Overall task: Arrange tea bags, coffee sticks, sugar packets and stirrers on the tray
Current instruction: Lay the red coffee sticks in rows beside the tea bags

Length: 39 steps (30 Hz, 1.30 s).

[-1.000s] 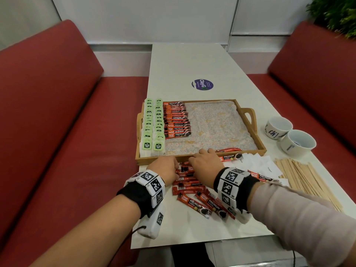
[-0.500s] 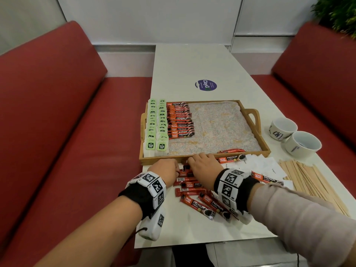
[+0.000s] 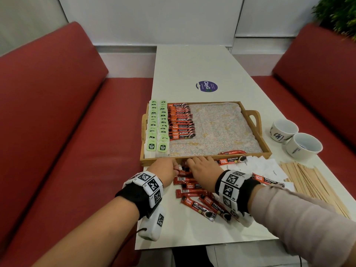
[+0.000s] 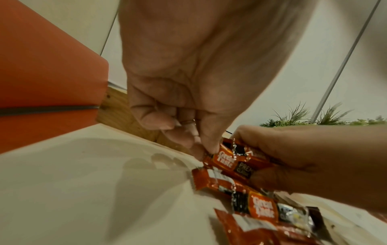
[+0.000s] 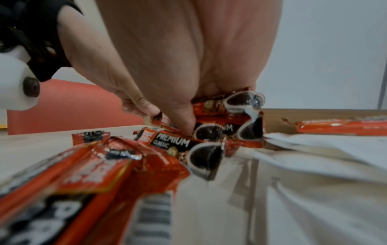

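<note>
A wooden tray (image 3: 266,152) holds two columns of green tea bags (image 3: 158,128) at its left and a column of red coffee sticks (image 3: 181,122) beside them. In front of the tray's near edge, my left hand (image 3: 176,168) pinches the end of a small bundle of coffee sticks (image 4: 230,163). My right hand (image 3: 192,163) grips the bundle's other end (image 5: 222,103). More coffee sticks (image 3: 198,207) lie loose on the table under and behind my hands. White sugar packets (image 3: 264,166) and wooden stirrers (image 3: 312,182) lie on the table at the right.
One coffee stick (image 3: 232,152) lies in the tray's front right corner and another (image 3: 231,160) just outside it. Two white cups (image 3: 284,130) (image 3: 304,146) stand right of the tray. Red benches flank the table. The tray's right half shows bare patterned lining (image 3: 221,132).
Both hands stay at the pile by the tray's front edge, edging slightly closer to it. Nothing else on the table has moved.
</note>
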Tool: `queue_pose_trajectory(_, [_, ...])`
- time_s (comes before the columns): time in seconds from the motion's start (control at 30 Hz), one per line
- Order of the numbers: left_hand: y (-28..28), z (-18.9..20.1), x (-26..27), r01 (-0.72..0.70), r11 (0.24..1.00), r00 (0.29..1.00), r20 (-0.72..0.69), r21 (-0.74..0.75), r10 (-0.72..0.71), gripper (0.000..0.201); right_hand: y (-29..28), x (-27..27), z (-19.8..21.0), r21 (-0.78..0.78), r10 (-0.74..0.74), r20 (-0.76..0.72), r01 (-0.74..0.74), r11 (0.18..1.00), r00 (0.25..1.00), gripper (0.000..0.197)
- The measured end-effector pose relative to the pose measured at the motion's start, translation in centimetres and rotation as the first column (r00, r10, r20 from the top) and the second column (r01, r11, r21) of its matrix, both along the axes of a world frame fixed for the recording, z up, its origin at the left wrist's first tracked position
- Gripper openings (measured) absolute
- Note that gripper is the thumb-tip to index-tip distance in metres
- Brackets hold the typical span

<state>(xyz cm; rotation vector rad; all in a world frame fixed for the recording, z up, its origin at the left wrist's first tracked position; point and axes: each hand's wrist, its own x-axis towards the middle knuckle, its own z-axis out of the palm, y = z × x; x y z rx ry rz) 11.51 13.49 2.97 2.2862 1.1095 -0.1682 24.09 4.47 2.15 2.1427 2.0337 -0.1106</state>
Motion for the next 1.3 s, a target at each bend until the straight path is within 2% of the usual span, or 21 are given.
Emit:
queue_pose_trajectory(0.1, [0.0,0.2,-0.1,-0.009,1.000,1.000,0.001,-0.010,0.009,0.017,0.1,0.0,0.7,-0.022,0.010,-0.032,-0.011,1.000,0.999,0.030])
queue_pose_trajectory(0.27, [0.3,0.3,-0.3,-0.100,0.992,0.992,0.073,-0.076,0.105,0.026,0.1,0.4,1.9,-0.037,-0.009,-0.102,0.005,0.999,0.995,0.031])
queue_pose_trajectory(0.37, [0.5,0.5,-0.4,-0.155,0.983,0.979,0.119,-0.094,0.166,0.036,0.4,0.7,2.8,-0.003,-0.056,-0.204,0.057,0.998,0.977,0.030])
queue_pose_trajectory(0.47, [0.5,1.1,0.0,-0.200,0.975,0.963,0.162,-0.096,0.213,0.042,1.1,1.1,4.0,0.000,-0.155,-0.373,0.167,0.986,0.915,0.026])
queue_pose_trajectory(0.57, [0.5,1.6,0.6,-0.197,0.968,0.946,0.229,-0.156,0.230,0.053,2.0,1.4,5.0,0.006,-0.206,-0.581,0.257,0.966,0.787,0.025])
queue_pose_trajectory(0.63, [0.2,2.2,1.0,-0.164,0.944,0.913,0.319,-0.286,0.255,0.056,2.4,1.3,5.8,-0.014,-0.204,-0.702,0.273,0.962,0.683,0.029])
queue_pose_trajectory(0.73, [-0.3,3.2,1.5,-0.089,0.851,0.830,0.433,-0.518,0.350,0.047,2.7,1.0,6.8,-0.021,-0.178,-0.814,0.278,0.960,0.552,0.037])
queue_pose_trajectory(0.83, [0.0,3.6,1.8,-0.020,0.761,0.730,0.510,-0.648,0.454,0.039,3.0,1.0,7.2,-0.021,-0.175,-0.854,0.303,0.953,0.490,0.035])
queue_pose_trajectory(0.97, [0.7,3.9,2.3,0.037,0.650,0.617,0.529,-0.759,0.583,0.024,3.7,1.5,7.5,-0.011,-0.162,-0.886,0.328,0.944,0.435,0.031])
queue_pose_trajectory(1.1, [1.5,3.8,3.1,0.041,0.639,0.576,0.541,-0.768,0.613,0.025,4.3,2.0,7.6,0.003,-0.145,-0.903,0.345,0.939,0.403,0.029])
queue_pose_trajectory(1.3, [2.7,3.5,4.4,0.014,0.695,0.535,0.593,-0.718,0.602,0.026,5.9,2.9,7.4,0.024,-0.149,-0.901,0.390,0.920,0.408,0.032])
